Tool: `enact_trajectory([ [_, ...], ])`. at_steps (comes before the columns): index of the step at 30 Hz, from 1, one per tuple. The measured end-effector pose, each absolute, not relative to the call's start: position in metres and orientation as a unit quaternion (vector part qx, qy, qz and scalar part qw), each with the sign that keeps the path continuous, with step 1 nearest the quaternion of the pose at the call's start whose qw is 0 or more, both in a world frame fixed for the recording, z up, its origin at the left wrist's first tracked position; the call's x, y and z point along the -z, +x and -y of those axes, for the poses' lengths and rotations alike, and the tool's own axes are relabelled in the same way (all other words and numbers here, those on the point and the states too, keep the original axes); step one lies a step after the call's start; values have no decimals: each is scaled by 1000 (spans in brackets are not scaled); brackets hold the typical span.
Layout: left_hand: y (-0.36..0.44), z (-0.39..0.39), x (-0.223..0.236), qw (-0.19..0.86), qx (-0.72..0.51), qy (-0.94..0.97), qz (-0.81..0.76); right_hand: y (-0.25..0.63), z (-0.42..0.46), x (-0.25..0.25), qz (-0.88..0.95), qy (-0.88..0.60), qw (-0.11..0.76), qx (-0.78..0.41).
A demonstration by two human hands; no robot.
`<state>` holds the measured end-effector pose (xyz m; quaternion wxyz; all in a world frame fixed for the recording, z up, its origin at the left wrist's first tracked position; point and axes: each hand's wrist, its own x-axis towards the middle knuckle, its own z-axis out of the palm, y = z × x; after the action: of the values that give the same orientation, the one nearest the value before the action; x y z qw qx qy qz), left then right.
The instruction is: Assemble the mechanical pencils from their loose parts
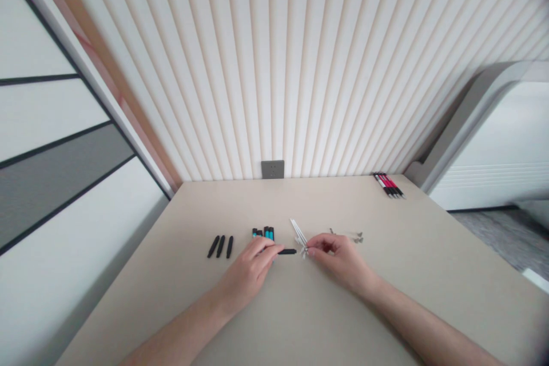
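My left hand [249,266] pinches a black tube [288,251] between thumb and fingers, its free end pointing right, perhaps held level to leave that end exposed to my other fingers. Facing it, the fingers of my right hand [341,251] are drawn together on what looks like a small pale piece [306,250], too tiny to name. The two grips almost meet low over the worktop [309,309], likely so that little travel separates them.

Just beyond my right fingertips, slim white sticks [299,231] fan away toward the far left, apparently within easy pinching range. Blue-and-black barrels [269,233] lie side by side, partly covered by my left hand. Farther left, three black grips [221,246] sit in a spaced row, seemingly sorted by kind; tiny metal parts [359,237] are scattered just right of my right hand. A bundle of pens [388,185] lies near the far right corner, well apart from the loose pieces.

A fluted wall with a dark socket [273,169] closes the far edge. The side edges splay outward toward me, both well away from the parts; the widest room for moving is between my forearms and out to the right.
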<state>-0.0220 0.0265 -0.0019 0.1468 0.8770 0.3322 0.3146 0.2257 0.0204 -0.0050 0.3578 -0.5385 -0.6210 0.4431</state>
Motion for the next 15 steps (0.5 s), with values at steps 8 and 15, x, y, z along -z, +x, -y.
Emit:
enact_trajectory([
  [8, -20, -24, 3, 174, -308, 879, -319, 213, -12, 3, 621, -523, 367, -455],
  [15, -19, -22, 3, 185, -313, 876, -318, 210, -10, 2, 631, -507, 380, -449],
])
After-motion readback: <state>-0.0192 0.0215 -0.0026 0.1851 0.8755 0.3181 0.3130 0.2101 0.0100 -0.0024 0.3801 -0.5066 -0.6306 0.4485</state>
